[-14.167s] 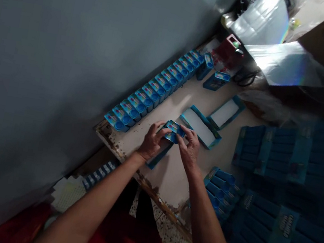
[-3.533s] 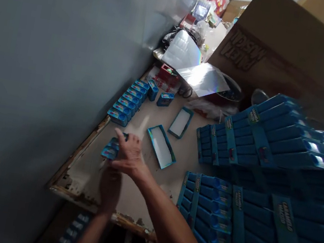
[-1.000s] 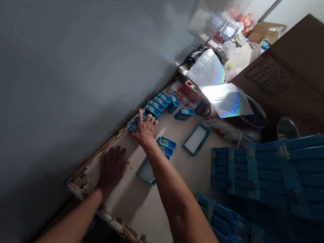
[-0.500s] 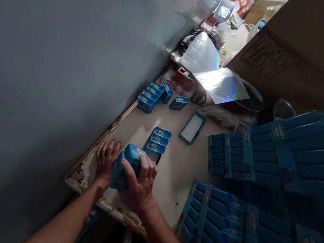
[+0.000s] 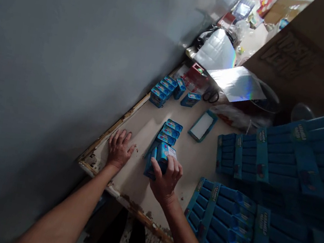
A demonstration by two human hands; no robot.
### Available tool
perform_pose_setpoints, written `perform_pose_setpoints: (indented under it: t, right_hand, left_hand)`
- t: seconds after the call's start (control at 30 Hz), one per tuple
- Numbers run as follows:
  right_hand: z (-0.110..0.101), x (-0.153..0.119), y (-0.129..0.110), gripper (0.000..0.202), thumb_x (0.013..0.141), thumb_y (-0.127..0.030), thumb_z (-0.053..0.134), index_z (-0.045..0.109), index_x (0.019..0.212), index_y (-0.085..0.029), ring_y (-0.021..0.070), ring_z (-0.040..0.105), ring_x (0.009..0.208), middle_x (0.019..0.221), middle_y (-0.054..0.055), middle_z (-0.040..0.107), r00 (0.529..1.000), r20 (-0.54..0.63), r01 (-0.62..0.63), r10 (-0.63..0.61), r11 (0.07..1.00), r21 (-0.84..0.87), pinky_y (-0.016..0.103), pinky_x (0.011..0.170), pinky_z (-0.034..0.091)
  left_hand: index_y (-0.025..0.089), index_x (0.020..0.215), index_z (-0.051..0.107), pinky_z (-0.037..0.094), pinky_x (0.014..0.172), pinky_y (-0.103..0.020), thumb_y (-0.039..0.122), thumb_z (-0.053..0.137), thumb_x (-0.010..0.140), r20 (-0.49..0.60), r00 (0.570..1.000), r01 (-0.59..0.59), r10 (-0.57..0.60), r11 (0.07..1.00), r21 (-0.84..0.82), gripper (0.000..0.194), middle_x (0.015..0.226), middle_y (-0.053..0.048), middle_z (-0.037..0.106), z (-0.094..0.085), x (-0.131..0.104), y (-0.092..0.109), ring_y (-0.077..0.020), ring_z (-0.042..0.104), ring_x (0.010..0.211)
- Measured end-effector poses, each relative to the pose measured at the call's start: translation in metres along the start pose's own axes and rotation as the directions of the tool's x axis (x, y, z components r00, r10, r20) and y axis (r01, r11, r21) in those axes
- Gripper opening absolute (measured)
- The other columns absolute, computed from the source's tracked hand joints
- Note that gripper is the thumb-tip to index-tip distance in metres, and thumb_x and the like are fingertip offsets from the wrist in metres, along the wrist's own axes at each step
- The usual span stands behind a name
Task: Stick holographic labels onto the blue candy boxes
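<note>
Head view: worn table (image 5: pixel 136 183) against grey wall (image 5: pixel 51 57), blue boxes (image 5: pixel 170 133).

Stacked blue display cartons (image 5: pixel 279 166) crowd one side of the worn tabletop (image 5: pixel 128 174) — an empty blue tray (image 5: pixel 202 125) lies near them. Further back, scissors (image 5: pixel 210 95), a red tape dispenser (image 5: pixel 198 71) and holographic sheets (image 5: pixel 236 84) sit beside a brown cardboard box (image 5: pixel 309 59).
</note>
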State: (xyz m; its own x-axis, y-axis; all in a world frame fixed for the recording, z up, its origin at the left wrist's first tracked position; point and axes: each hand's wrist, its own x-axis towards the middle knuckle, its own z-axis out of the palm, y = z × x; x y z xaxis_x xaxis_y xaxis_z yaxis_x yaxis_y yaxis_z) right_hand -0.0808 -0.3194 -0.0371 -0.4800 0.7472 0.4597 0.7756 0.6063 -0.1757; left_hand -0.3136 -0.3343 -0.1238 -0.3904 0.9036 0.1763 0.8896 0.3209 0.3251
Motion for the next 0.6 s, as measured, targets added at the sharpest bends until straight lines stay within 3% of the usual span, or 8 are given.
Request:
perform_pose_setpoints:
  t: [0.1, 0.2, 0.33, 0.43, 0.5, 0.6]
  right_hand:
    - [0.009, -0.001, 0.001, 0.046, 0.089, -0.028, 0.066, 0.07, 0.13, -0.05, 0.0358, 0.041, 0.142, 0.147, 0.011, 0.051, 0.979, 0.195, -0.043, 0.052, 0.998, -0.05, 0.058, 0.115, 0.029]
    - [0.011, 0.01, -0.004, 0.052, 0.09, -0.028, 0.065, 0.066, 0.138, -0.048, 0.0373, 0.038, 0.145, 0.151, 0.011, 0.05, 0.953, 0.295, -0.055, 0.064, 0.998, -0.04, 0.059, 0.117, 0.026]
    - [0.001, 0.033, -0.005, 0.071, 0.085, -0.038, 0.072, 0.052, 0.153, -0.041, 0.0385, 0.034, 0.149, 0.16, 0.012, 0.039, 0.92, 0.39, -0.049, 0.044, 0.999, 0.003, 0.057, 0.121, 0.023]
    - [0.0, 0.042, -0.002, 0.086, 0.083, -0.045, 0.075, 0.039, 0.161, -0.036, 0.0408, 0.018, 0.157, 0.17, 0.014, 0.025, 0.897, 0.443, -0.005, 0.013, 1.0, -0.02, 0.063, 0.124, 0.014]
    - [0.003, 0.042, -0.002, 0.093, 0.084, -0.05, 0.076, 0.032, 0.164, -0.034, 0.0423, 0.006, 0.16, 0.174, 0.015, 0.015, 0.891, 0.449, -0.033, 0.061, 0.997, -0.072, 0.068, 0.123, 0.009]
    - [0.005, 0.046, -0.006, 0.108, 0.08, -0.062, 0.078, 0.023, 0.167, -0.027, 0.0428, 0.002, 0.161, 0.174, 0.021, 0.009, 0.856, 0.5, -0.092, 0.13, 0.991, -0.1, 0.072, 0.121, 0.009]
  left_hand:
    - [0.018, 0.152, 0.054, 0.015, 0.128, -0.057, 0.048, 0.051, 0.1, 0.018, 1.0, 0.003, -0.002, 1.0, -0.018, 0.06, 0.16, -0.016, 0.047, -0.002, 0.0, 0.0, -0.0361, 0.029, 0.155]
    - [0.019, 0.152, 0.054, 0.014, 0.128, -0.058, 0.047, 0.052, 0.099, 0.027, 1.0, 0.016, -0.014, 0.999, -0.041, 0.06, 0.16, -0.016, 0.047, -0.004, -0.001, 0.0, -0.0363, 0.03, 0.155]
    - [0.018, 0.151, 0.055, 0.013, 0.129, -0.056, 0.049, 0.05, 0.099, 0.033, 0.999, 0.019, -0.018, 0.999, -0.041, 0.06, 0.161, -0.016, 0.046, -0.004, -0.003, 0.003, -0.0365, 0.029, 0.155]
    - [0.017, 0.151, 0.054, 0.012, 0.129, -0.057, 0.049, 0.05, 0.1, 0.029, 0.999, 0.027, -0.025, 0.998, -0.055, 0.06, 0.161, -0.017, 0.045, -0.002, 0.0, 0.0, -0.0359, 0.028, 0.155]
    - [0.017, 0.149, 0.056, 0.011, 0.129, -0.058, 0.049, 0.051, 0.099, 0.034, 0.999, 0.022, -0.019, 0.996, -0.09, 0.06, 0.161, -0.017, 0.045, -0.003, 0.003, -0.005, -0.0363, 0.027, 0.156]
    - [0.014, 0.141, 0.061, 0.019, 0.127, -0.056, 0.05, 0.05, 0.099, 0.007, 0.999, 0.041, -0.041, 0.978, -0.204, 0.057, 0.154, -0.02, 0.051, -0.01, -0.004, -0.005, -0.0366, 0.035, 0.151]
